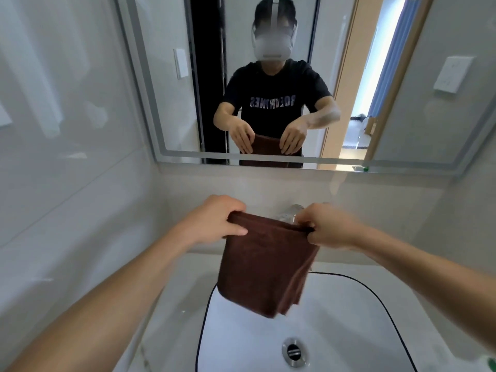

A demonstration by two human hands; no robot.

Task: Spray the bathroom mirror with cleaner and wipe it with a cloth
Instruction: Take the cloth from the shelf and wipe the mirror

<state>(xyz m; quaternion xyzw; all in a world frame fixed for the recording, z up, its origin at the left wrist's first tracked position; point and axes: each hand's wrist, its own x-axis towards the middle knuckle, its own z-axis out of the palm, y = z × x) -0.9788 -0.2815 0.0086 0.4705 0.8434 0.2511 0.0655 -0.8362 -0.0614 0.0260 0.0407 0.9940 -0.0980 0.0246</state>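
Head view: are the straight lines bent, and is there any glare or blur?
Head view: wide-angle bending bows the mirror frame and sink rim; soft glare on the left wall tiles; the brown cloth stays fairly sharp, its lower edge slightly blurred.

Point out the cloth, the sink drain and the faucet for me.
Brown cloth (265,267): head view, middle of its hanging folded face.
Sink drain (294,352): head view, centre of the metal stopper.
Faucet (290,214): head view, chrome top showing behind the cloth's upper edge.
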